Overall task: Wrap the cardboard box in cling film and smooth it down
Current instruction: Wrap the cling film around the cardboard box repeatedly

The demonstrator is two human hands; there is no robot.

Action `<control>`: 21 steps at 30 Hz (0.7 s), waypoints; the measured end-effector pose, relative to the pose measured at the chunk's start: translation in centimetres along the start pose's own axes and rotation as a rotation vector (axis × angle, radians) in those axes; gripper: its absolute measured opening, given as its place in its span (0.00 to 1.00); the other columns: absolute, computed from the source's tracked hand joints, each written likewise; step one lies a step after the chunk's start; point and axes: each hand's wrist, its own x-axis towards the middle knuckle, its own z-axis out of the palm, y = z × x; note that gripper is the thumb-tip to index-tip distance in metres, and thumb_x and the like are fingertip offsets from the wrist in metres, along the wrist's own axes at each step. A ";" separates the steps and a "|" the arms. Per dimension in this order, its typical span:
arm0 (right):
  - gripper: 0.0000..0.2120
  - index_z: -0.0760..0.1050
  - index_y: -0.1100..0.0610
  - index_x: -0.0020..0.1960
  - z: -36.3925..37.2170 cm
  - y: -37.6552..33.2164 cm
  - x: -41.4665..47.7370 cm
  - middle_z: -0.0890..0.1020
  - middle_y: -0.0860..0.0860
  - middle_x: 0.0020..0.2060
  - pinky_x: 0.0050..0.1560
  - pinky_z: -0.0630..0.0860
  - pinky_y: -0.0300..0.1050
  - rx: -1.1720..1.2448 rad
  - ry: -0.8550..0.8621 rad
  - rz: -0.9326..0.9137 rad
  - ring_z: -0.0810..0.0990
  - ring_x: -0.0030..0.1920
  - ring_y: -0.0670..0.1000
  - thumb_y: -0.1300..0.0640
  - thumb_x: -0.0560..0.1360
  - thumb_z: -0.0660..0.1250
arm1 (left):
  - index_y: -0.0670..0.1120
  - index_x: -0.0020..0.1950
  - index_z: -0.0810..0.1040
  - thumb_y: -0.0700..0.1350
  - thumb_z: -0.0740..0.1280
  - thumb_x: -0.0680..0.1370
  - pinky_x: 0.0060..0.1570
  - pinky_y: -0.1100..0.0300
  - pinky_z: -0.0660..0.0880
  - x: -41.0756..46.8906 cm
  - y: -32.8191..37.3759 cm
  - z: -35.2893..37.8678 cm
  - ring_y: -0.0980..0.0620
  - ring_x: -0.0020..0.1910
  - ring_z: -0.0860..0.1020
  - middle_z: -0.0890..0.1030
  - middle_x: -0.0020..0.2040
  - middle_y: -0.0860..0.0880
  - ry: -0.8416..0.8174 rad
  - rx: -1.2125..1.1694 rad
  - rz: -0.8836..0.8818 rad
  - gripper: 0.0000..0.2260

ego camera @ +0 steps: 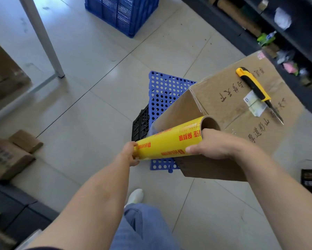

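A large brown cardboard box [223,98] with handwritten characters on its top stands at the right, on a blue perforated pallet [162,91]. In front of its near-left side I hold a yellow roll of cling film [171,141] level. My left hand [131,154] grips the roll's left end. My right hand [214,143] holds the right end, with fingers in the cardboard core. A thin stretch of film seems to run from the roll to the box's side. A yellow and black utility knife [256,91] lies on the box top, blade out.
A blue plastic crate [122,13] stands at the back, and a white table leg [43,37] at the left. Small cardboard boxes [9,156] sit on the tiled floor at the left. Dark shelving [287,33] with goods runs along the right. My leg and white shoe [136,195] are below.
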 end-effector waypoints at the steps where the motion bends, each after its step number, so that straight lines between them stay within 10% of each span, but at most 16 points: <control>1: 0.14 0.76 0.55 0.54 0.1 0.2 0.0 0.79 0.52 0.46 0.48 0.72 0.44 -0.011 0.004 -0.002 0.77 0.46 0.52 0.47 0.74 0.69 | 0.44 0.70 0.64 0.45 0.63 0.76 0.60 0.48 0.70 -0.2 -0.1 -0.1 0.42 0.64 0.69 0.67 0.67 0.42 0.008 -0.006 0.003 0.23; 9: 0.19 0.80 0.55 0.52 0.1 2.0 0.3 0.84 0.50 0.47 0.56 0.78 0.52 0.064 0.042 -0.191 0.82 0.48 0.50 0.41 0.72 0.68 | 0.46 0.73 0.61 0.60 0.71 0.70 0.66 0.45 0.68 -0.5 -1.7 0.5 0.42 0.67 0.69 0.67 0.70 0.43 0.035 0.003 0.064 0.37; 14: 0.14 0.80 0.53 0.48 -0.1 3.7 0.2 0.83 0.49 0.42 0.46 0.79 0.45 -0.074 -0.059 -0.299 0.82 0.45 0.50 0.43 0.71 0.70 | 0.49 0.66 0.67 0.60 0.67 0.64 0.53 0.43 0.70 1.4 -4.6 0.8 0.41 0.61 0.72 0.72 0.64 0.42 0.106 -0.036 0.070 0.33; 21: 0.23 0.80 0.58 0.49 0.2 5.4 -0.7 0.83 0.57 0.46 0.48 0.79 0.51 -0.259 -0.043 -0.398 0.82 0.46 0.55 0.37 0.70 0.67 | 0.47 0.65 0.68 0.62 0.66 0.69 0.62 0.44 0.65 -1.7 -8.6 1.4 0.42 0.63 0.71 0.72 0.65 0.45 0.161 -0.186 0.115 0.29</control>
